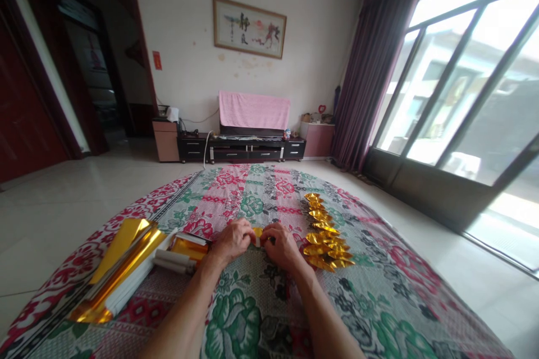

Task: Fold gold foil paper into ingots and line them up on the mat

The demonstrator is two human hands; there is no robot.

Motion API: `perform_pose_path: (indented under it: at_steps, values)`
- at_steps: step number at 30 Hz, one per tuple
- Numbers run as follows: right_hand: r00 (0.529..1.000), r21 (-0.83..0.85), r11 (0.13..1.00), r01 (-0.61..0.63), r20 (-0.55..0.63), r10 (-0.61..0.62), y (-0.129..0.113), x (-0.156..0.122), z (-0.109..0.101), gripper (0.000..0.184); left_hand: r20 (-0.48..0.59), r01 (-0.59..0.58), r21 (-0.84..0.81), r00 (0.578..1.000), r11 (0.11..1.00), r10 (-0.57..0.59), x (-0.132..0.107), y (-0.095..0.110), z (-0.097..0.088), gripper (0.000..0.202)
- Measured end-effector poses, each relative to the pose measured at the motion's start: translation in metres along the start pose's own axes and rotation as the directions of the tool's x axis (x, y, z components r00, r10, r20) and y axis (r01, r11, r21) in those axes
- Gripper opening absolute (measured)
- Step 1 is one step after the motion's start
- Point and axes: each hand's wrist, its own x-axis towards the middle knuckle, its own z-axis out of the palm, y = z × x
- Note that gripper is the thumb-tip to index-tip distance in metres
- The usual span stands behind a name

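Note:
My left hand (233, 240) and my right hand (281, 244) meet over the flowered cloth (252, 303), fingers pinched together on a small piece of gold foil paper (257, 232) held between them. Just right of my right hand lies a row of several folded gold foil pieces (324, 233), running away from me. Left of my left hand lie rolled white-backed papers (172, 261) and a small gold sheet (188, 247).
A stack of gold foil sheets (122, 266) lies at the cloth's left edge. Beyond the cloth are tiled floor, a low dark TV cabinet (242, 148) with a pink cover, a dark doorway at left, and glass doors with a purple curtain at right.

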Motion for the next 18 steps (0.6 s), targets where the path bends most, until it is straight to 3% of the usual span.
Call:
perform_pose_path:
  at_steps: [7, 18]
  values:
    - [0.996, 0.081, 0.996, 0.041, 0.081, -0.048, 0.0058, 0.0014, -0.0063, 0.021, 0.048, -0.013, -0.065, 0.999, 0.998, 0.016, -0.0029, -0.0026, -0.0046, 0.031]
    - [0.994, 0.106, 0.994, 0.04, 0.093, -0.05, 0.0025, -0.002, -0.0101, 0.018, -0.008, -0.041, -0.039, 0.999, 0.998, 0.041, -0.004, -0.0023, 0.001, 0.023]
